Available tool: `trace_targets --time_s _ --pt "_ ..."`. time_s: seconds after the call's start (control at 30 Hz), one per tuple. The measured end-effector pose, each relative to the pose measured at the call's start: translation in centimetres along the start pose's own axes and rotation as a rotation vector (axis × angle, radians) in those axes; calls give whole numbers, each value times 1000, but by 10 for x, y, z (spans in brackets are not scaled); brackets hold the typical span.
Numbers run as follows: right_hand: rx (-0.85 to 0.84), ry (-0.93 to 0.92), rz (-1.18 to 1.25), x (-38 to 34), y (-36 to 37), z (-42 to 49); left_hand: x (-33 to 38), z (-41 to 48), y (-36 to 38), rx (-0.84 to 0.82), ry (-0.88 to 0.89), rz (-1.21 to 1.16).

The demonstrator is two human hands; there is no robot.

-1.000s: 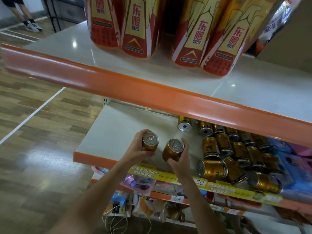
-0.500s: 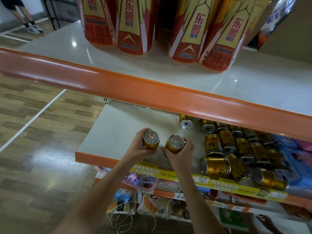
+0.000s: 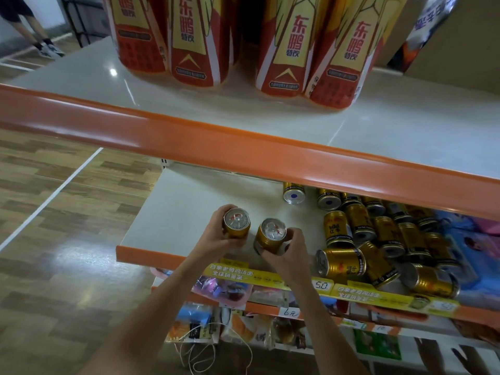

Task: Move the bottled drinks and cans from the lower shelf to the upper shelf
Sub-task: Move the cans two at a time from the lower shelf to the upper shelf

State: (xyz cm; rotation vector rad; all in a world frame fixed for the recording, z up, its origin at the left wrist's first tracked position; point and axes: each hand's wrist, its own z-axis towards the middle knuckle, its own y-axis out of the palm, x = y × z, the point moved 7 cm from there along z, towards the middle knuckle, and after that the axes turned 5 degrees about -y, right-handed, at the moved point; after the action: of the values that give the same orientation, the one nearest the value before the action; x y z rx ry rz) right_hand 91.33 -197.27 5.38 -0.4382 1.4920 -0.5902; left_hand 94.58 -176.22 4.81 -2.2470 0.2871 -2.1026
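My left hand [image 3: 216,234] grips an upright gold can [image 3: 236,221] over the lower shelf [image 3: 173,212]. Beside it, my right hand [image 3: 290,250] grips a second gold can [image 3: 270,234], also top up. The two cans stand close together, just apart. To their right a heap of several gold cans [image 3: 378,239] lies on the lower shelf, some upright, some on their sides. On the upper shelf [image 3: 405,131] stand several tall red-and-yellow bottles [image 3: 292,50].
The upper shelf's orange front lip [image 3: 243,150] overhangs the back of the lower shelf. Blue and pink packages [image 3: 476,239] lie at the far right. Snack packets [image 3: 243,320] hang on shelves below. Wood floor [image 3: 54,212] spreads left; a person's legs [image 3: 35,31] stand far back.
Both hands with their cans have stayed near the same place on the lower shelf. The right hand's can has tipped more upright, and my view has moved closer to the shelves.
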Motion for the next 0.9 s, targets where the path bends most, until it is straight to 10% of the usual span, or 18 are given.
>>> trace_targets --time_s 0.9 --pt "43 -10 267 -6 20 28 8 -13 9 173 -112 12"
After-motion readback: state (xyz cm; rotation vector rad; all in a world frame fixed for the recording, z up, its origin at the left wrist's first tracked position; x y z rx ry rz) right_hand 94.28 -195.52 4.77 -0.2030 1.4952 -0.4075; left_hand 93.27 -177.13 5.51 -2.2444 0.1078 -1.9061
